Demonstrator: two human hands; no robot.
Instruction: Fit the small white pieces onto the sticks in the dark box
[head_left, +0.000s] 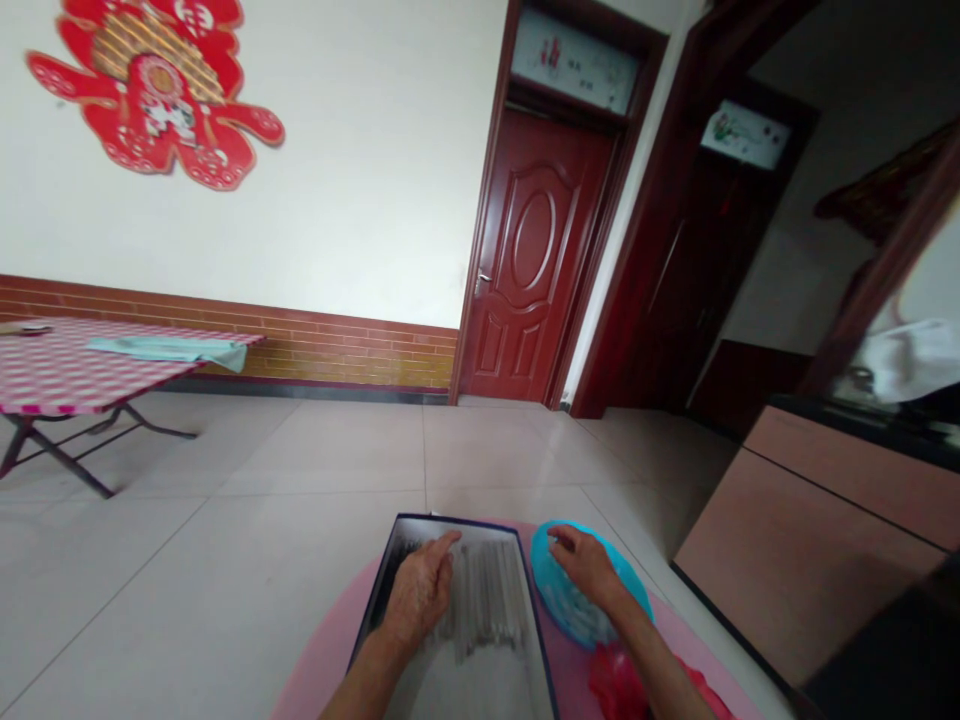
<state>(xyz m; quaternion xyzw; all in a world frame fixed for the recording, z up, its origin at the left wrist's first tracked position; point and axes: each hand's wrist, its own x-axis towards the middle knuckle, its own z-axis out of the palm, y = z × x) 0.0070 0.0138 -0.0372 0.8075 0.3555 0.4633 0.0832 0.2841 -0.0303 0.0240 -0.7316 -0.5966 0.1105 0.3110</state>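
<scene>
My left hand (pixel 421 590) is over a shallow dark-edged box (pixel 537 640), its index finger stretched out and its thumb apart below it. Nothing shows between them. Beside this hand, many thin greyish see-through sticks (pixel 491 595) lie side by side in the box. My right hand (pixel 583 562) hovers over a round blue basin (pixel 634 575), fingers bent and drawn together at the tips. What they may hold is too small to make out. Whitish, translucent small pieces (pixel 574 610) lie in the basin under that hand.
Box and basin stand on a round pink table (pixel 330 635). A bright red crumpled item (pixel 619 682) lies under my right forearm. A pinkish cabinet (pixel 810 520) stands at right, a table with a checked cloth (pixel 97 365) at left. Behind is a closed red door (pixel 532 260).
</scene>
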